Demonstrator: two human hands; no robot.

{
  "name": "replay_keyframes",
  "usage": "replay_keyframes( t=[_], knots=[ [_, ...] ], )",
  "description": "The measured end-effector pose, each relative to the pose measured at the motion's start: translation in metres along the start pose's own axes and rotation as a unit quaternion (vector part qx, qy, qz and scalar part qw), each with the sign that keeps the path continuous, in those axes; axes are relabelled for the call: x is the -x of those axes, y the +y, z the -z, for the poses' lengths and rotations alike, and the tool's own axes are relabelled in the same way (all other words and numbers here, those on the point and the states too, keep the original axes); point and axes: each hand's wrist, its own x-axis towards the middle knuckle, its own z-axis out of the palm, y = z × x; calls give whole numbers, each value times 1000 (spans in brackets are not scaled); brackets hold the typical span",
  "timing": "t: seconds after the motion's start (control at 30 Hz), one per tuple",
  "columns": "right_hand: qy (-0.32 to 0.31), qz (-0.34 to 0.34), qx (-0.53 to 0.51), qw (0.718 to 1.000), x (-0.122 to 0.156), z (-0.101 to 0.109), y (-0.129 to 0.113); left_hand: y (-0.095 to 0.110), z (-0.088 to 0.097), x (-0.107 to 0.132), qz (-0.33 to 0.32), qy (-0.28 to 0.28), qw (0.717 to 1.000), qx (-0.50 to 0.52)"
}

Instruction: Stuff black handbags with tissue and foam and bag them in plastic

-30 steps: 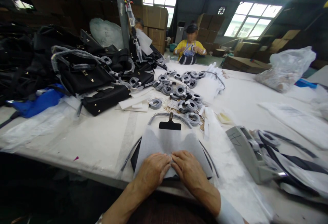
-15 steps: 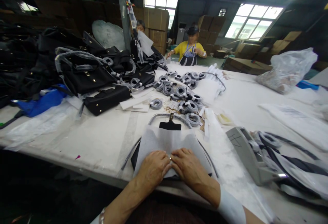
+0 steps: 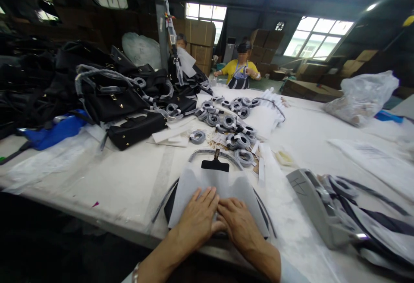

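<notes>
A black handbag (image 3: 169, 208) lies on the table in front of me, mostly covered by a white paper sheet (image 3: 246, 188). Past the sheet's far edge show the bag's black flap tab (image 3: 215, 165) with a metal clasp and its wrapped handle (image 3: 207, 151). My left hand (image 3: 199, 214) rests flat on the paper, fingers stretched forward. Beside it my right hand (image 3: 241, 222) also presses on the paper, its fingers extended. The thumbs nearly meet at the middle. What lies under the palms is hidden.
Several coiled straps (image 3: 229, 122) lie beyond the bag. Black handbags (image 3: 113, 104) are piled on the left, near a blue bag (image 3: 58, 132). On the right stands a grey tape dispenser (image 3: 310, 205). A person (image 3: 239, 69) in yellow works across the table.
My hands have gone from curled fingers pinched together at the middle to lying flatter on the paper. My left fingers have spread forward. The view has tilted up slightly.
</notes>
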Motion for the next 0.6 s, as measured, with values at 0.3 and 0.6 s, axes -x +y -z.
replay_keyframes(
  t=[0.3, 0.6],
  knots=[
    [-68, 52, 107, 990, -46, 56, -6, -13, -22, 4, -11, -20, 999, 25],
    [65, -20, 105, 992, -68, -9, 22, -24, 29, -10, 60, -46, 976, 205]
  ],
)
